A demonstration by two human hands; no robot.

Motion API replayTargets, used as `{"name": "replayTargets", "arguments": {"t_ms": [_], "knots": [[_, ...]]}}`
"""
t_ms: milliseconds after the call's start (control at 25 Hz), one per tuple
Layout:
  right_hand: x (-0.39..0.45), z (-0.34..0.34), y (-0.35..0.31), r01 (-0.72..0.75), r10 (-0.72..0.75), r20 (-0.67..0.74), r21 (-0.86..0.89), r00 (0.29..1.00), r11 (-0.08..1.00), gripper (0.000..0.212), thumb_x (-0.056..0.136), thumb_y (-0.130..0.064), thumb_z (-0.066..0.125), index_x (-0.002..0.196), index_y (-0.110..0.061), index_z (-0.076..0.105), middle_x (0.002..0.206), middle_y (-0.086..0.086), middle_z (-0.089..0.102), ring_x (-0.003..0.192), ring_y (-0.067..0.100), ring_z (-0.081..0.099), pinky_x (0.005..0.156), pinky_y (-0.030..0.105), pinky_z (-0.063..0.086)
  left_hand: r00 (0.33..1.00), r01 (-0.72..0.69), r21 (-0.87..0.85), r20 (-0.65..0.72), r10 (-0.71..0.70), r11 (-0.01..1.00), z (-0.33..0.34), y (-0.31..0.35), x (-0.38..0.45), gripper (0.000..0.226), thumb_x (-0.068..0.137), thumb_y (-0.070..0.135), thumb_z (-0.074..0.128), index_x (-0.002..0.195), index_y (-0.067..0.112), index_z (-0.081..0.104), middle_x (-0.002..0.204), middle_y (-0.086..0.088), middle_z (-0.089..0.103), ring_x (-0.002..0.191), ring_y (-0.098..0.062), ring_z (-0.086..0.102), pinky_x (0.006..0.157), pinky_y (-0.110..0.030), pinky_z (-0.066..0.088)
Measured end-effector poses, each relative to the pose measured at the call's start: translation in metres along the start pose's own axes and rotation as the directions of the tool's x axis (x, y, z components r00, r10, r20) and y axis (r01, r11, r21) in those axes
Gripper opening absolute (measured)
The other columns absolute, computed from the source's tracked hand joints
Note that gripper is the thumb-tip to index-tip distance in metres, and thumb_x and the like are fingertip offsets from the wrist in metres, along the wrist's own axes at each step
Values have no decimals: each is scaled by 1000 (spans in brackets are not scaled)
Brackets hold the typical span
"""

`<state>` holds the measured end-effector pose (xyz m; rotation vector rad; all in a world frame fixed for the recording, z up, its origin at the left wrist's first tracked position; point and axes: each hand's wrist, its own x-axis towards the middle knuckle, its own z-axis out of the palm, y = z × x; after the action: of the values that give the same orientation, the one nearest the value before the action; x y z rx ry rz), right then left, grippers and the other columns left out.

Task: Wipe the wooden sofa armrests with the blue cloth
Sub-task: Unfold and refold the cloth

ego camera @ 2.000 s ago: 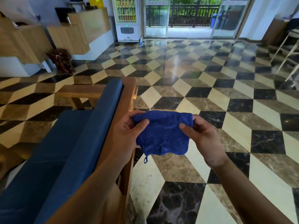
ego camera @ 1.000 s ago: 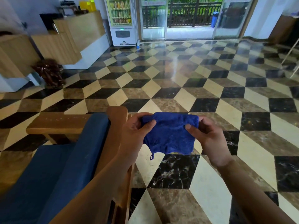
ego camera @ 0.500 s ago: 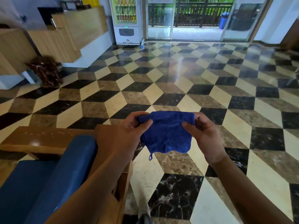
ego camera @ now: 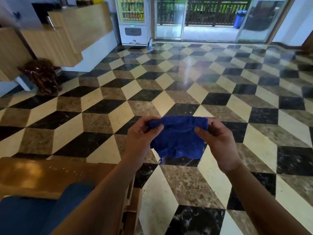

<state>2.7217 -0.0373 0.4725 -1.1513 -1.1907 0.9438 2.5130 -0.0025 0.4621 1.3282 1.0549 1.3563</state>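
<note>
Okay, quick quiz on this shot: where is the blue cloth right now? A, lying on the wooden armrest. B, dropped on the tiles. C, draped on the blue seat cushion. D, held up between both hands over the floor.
D: the blue cloth hangs in the air, its top corners pinched by the left hand and the right hand, with the wooden armrest apart from it at lower left.

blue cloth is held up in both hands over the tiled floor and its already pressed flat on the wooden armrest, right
Not quite. The blue cloth is held up by the left hand and the right hand over the tiled floor, but it is not on the wooden armrest. The head view shows it in the air, apart from the armrest at lower left.
</note>
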Motion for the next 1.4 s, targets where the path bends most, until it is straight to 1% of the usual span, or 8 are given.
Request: {"name": "replayTargets", "arguments": {"t_ms": [360, 680, 800, 920, 1080, 1200, 1320, 1400], "knots": [[166, 5, 44, 47, -41, 96, -56, 994, 997, 21, 94, -1, 59, 103, -18, 67, 96, -4, 75, 92, 15, 72, 77, 27, 59, 997, -36, 21, -66, 38, 999, 12, -38, 147, 42, 88, 5, 67, 85, 47, 70, 94, 21, 72, 98, -7, 69, 88, -28, 55], [330, 2, 56, 54, -40, 231, -54, 972, 997, 24, 94, -1, 59, 99, -24, 65, 91, -11, 75, 85, 6, 71, 71, 20, 56, 980, -27, 51, -196, 37, 998, 40, -54, 279, 26, 89, 4, 65, 96, 29, 65, 93, 25, 71, 96, -1, 68, 77, -19, 57], [373, 22, 59, 36, -32, 301, -8, 953, 999, 22, 94, 0, 59, 99, -21, 65, 89, -9, 76, 84, 9, 72, 68, 22, 57, 963, -4, -9, -271, 1, 1000, 29, -60, 308, 23, 90, 4, 64, 99, 25, 68, 103, 11, 72, 101, -12, 69, 78, -25, 58], [408, 52, 70, 28, -22, 384, -10, 923, 1000, 22, 93, -3, 61, 100, -23, 66, 94, -2, 76, 89, 15, 73, 70, 30, 60, 937, -9, -25, -350, -1, 1000, 4, -66, 326, 20, 90, 5, 64, 103, 19, 69, 110, -2, 70, 104, -21, 68, 75, -27, 57], [451, 118, 89, 132, -81, 504, -67, 860, 989, 24, 94, -12, 61, 99, -36, 63, 100, -4, 74, 93, 14, 71, 80, 36, 61, 882, 17, -43, -471, -35, 999, -44, -74, 349, 28, 89, 9, 65, 92, 36, 72, 103, 11, 71, 101, -12, 69, 83, -40, 60], [483, 174, 101, 215, -110, 591, -111, 799, 970, 20, 93, -27, 63, 100, -46, 62, 100, -8, 73, 95, 11, 71, 81, 39, 60, 836, 17, -16, -549, -23, 1000, -89, -79, 366, 25, 88, 12, 66, 93, 36, 72, 103, 11, 71, 103, -14, 68, 90, -47, 58], [510, 241, 100, 247, -105, 692, -110, 715, 963, 23, 82, -52, 60, 104, -46, 60, 104, -12, 72, 98, 4, 69, 81, 32, 59, 773, -38, 14, -633, 38, 999, -142, -79, 380, 24, 89, 7, 66, 96, 29, 72, 105, 5, 72, 105, -17, 68, 90, -42, 58], [519, 280, 98, 241, -107, 723, -83, 682, 967, 20, 84, -42, 61, 103, -37, 60, 102, -10, 71, 95, 2, 69, 81, 31, 60, 727, -55, -2, -686, 38, 998, -171, -79, 385, 21, 86, 8, 67, 96, 26, 72, 104, 3, 72, 105, -19, 68, 87, -37, 58]]}}
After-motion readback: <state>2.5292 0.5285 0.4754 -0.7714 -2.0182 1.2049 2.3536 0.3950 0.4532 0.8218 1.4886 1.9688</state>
